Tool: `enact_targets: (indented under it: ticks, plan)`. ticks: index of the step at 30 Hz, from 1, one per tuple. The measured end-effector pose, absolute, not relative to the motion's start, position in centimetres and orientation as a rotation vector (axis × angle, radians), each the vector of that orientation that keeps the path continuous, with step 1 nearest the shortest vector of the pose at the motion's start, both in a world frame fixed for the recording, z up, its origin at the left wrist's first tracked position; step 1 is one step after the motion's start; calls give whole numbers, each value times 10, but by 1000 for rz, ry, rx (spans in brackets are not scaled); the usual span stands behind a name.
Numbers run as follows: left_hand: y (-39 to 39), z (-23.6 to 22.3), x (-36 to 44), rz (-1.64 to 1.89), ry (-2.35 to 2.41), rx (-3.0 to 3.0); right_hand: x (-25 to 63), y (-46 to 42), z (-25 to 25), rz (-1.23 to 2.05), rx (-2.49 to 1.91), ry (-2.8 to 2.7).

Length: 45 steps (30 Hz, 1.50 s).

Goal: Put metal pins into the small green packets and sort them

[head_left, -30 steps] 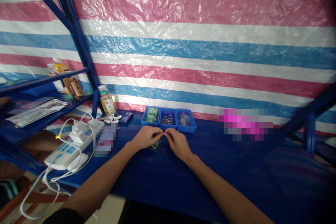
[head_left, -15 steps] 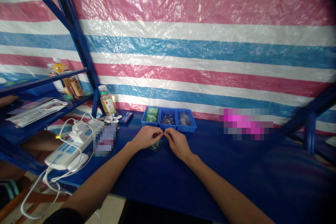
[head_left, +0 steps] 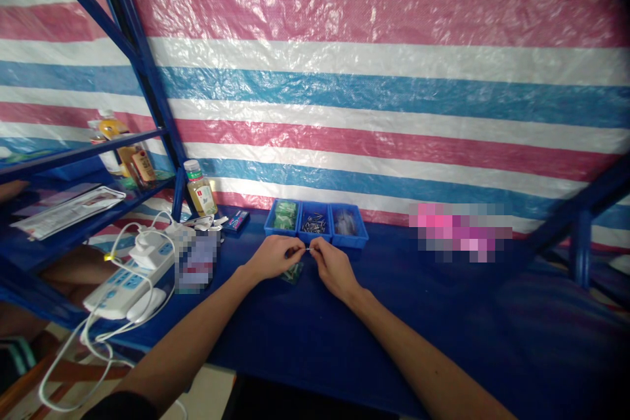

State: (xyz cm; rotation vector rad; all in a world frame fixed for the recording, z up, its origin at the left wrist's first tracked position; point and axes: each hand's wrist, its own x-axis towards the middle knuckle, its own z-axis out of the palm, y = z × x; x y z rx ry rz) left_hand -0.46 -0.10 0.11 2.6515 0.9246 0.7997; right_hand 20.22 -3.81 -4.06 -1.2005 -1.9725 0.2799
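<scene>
Head cam only here, looking down at a blue cloth-covered surface (head_left: 275,341) with both bare arms coming in from the near side. The left hand (head_left: 274,258) and right hand (head_left: 336,267) are close together in the middle, and each grip is pinched shut around the same thin metal piece (head_left: 309,249). It's tiny, held between the fingertips of both hands, so I can't make out exactly what it is. Right under the hands, a small green packet (head_left: 292,273) lies flat on the surface, just near of the fingers.

Just past the hands are three blue bins sitting side by side. The left bin (head_left: 285,218) has green packets in it, the middle bin (head_left: 314,223) has a pile of small metal bits, and the right bin (head_left: 348,226) has what look like clear bags.

Further left there's a bottle with a green cap (head_left: 201,188), a small blue box (head_left: 236,220), and a white power strip (head_left: 128,285) with white cables (head_left: 79,367) trailing off the near edge. Next to the strip is a pixelated object (head_left: 197,261), and off to the right is a pink pixelated blob (head_left: 457,231), so no idea what either one is. A blue metal shelf (head_left: 69,210) on the far left has papers and bottles on it, and a striped tarp (head_left: 374,79) in pink, white and blue covers the far side.
</scene>
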Motion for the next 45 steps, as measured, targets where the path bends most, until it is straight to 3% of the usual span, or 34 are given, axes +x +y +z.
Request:
enact_targets:
  ticks: [33,45]
  plan:
    - [-1,-2,-3,861,873,2708,203,-37,-41,390,-1089,-1963]
    - [-1,1,-2,878,884,2717,202,-38,-37,243,-1285,-1960]
